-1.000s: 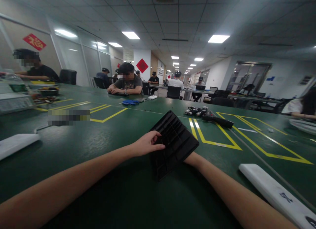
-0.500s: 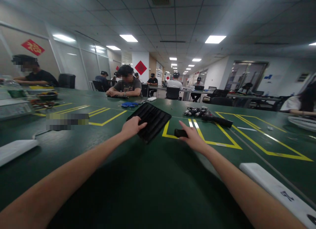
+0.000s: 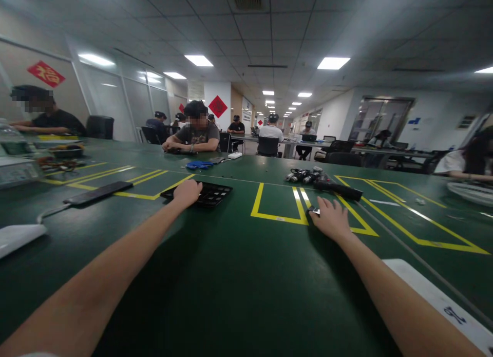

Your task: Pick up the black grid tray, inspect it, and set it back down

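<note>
My left hand grips the near left side of a black compartmented tray, which lies low over the green table left of centre. Small light patches show in the tray's compartments. On the right, my right hand is closed on a small dark object with a bright spot, beside the yellow tape strips. Part of that object is hidden by the fingers.
Beyond my right hand lie a cable bundle and a black cylinder. Blue material lies behind the tray. A dark power strip is at left, a white one at lower right. A person sits opposite.
My left hand has moved left and lowered the tray from tilted to nearly flat, its compartments now facing up. My right hand has moved right with the small dark object.
</note>
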`<move>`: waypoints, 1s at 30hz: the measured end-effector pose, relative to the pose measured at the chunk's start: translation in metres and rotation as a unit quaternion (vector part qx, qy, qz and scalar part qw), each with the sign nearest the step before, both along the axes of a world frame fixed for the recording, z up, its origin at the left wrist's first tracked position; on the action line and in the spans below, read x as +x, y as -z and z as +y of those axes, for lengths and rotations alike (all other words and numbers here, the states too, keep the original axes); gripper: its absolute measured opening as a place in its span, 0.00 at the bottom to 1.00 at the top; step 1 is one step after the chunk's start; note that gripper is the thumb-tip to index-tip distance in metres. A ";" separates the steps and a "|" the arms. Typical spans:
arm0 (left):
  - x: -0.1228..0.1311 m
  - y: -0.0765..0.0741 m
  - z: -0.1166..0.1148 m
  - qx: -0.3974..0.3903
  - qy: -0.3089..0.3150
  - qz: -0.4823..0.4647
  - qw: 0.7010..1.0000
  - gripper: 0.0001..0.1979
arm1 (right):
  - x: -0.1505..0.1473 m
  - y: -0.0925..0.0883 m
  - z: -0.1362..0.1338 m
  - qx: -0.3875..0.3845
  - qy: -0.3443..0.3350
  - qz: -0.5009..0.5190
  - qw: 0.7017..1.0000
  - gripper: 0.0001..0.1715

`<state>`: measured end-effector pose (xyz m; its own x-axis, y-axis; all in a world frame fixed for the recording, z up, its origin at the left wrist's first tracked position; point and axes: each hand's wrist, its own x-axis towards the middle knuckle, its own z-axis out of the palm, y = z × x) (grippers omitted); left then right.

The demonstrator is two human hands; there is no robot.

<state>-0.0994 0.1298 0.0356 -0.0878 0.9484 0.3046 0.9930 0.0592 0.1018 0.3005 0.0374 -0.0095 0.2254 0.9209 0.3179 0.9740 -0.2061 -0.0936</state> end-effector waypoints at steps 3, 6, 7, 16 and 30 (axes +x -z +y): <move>0.025 0.006 -0.026 0.055 0.078 0.004 0.995 0.21 | -0.027 -0.009 -0.010 0.029 -0.057 -0.009 0.998 0.33; 0.049 0.026 -0.062 0.061 0.258 -0.003 0.964 0.23 | -0.065 -0.010 -0.025 0.004 -0.169 0.017 0.986 0.34; 0.055 0.033 -0.072 0.047 0.303 -0.004 0.952 0.23 | -0.077 -0.009 -0.031 -0.020 -0.216 0.030 0.976 0.35; 0.061 0.049 -0.088 0.003 0.345 -0.003 0.939 0.19 | -0.119 0.002 -0.063 -0.129 -0.353 0.094 0.922 0.38; 0.091 0.025 -0.176 -0.120 0.491 -0.017 0.863 0.19 | 0.006 0.012 -0.011 -0.017 -0.020 -0.027 0.999 0.27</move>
<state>-0.0086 -0.0462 0.0111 0.7886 0.6063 0.1025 0.5733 -0.7852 0.2340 0.3066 0.0260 -0.0217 0.1717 0.9394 0.2969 0.9850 -0.1692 -0.0342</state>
